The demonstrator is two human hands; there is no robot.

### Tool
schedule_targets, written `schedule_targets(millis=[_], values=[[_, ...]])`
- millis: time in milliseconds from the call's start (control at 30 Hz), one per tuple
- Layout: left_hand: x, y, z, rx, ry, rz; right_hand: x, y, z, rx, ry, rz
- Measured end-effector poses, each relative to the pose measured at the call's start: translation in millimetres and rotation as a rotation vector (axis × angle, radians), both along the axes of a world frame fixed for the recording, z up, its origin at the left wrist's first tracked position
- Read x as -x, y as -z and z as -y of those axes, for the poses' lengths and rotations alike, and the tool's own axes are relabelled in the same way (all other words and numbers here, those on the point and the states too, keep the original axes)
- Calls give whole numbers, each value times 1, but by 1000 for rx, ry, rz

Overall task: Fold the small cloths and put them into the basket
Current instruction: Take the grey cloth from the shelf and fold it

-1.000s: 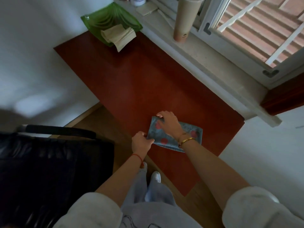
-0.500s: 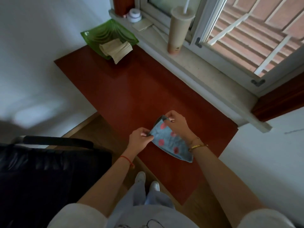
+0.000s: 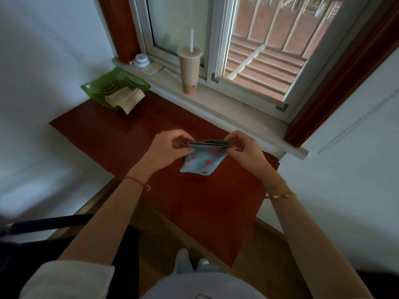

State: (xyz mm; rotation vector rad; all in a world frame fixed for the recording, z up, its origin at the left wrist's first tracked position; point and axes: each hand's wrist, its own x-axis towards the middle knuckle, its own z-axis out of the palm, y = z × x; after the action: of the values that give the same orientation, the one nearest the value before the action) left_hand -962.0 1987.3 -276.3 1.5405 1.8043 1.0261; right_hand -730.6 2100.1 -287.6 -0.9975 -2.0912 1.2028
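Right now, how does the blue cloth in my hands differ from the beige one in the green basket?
The blue cloth has red spots; the beige cloth is plain. The blue cloth hangs pinched by left hand and right hand; the beige cloth lies in the green basket. Both are folded.

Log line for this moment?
step: fold | left hand, right hand: pinch blue cloth top corners, over table | basket: beige cloth inside

Blue red-spotted cloth (image 3: 200, 162) hangs folded; green basket (image 3: 97, 83) holds seemingly folded beige cloths (image 3: 125, 99).
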Motion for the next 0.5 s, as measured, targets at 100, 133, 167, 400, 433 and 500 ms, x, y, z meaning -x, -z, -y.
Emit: schedule_targets(millis=[100, 133, 167, 400, 433, 500], values=[[2, -14, 4, -17, 90, -25, -12, -11, 7, -6, -54, -22], [2, -16, 5, -12, 117, -16, -15, -14, 9, 1, -73, -31], [2, -18, 6, -9, 142, -5, -19, -15, 10, 14, -89, -40], [2, 14, 3, 127, 177, 45, -25, 14, 3, 61, -111, 130], [0, 25, 2, 165, 157, 27, -23, 25, 1, 65, -101, 162], [-6, 48, -3, 225, 108, -14, -17, 48, -4, 72, -77, 230]])
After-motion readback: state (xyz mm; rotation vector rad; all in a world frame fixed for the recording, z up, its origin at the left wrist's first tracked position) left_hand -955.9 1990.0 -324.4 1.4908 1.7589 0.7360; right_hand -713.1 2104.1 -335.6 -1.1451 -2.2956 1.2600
